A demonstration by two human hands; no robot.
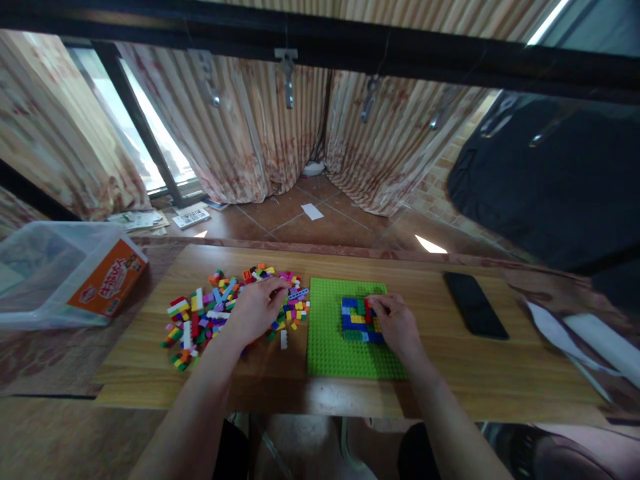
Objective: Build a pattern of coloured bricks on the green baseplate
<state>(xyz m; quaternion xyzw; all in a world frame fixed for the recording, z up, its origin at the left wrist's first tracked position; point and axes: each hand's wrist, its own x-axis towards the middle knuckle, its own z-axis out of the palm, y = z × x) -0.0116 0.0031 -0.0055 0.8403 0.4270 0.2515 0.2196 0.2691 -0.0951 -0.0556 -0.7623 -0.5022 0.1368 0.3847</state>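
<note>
My left hand (256,308) hovers over the right part of a loose pile of toy bricks (215,313). Its thumb and fingers are drawn together; whatever they may hold is hidden. Close by its fingertips is a blue strip with holes (299,294). On the table's middle lies a green baseplate (327,357), bearing a low build of blue bricks (354,320) with some yellow and green ones. My right hand (399,323) is closed at the build's right side, its fingertips on a red brick (369,313). That hand covers the build's right edge.
A black phone (475,305) lies on the wooden table (430,373), right of the baseplate. Left of the table stands a clear plastic bin (45,267) with an orange label. White papers (575,337) are at the right end. A dark bar (320,33) with hanging clips crosses above.
</note>
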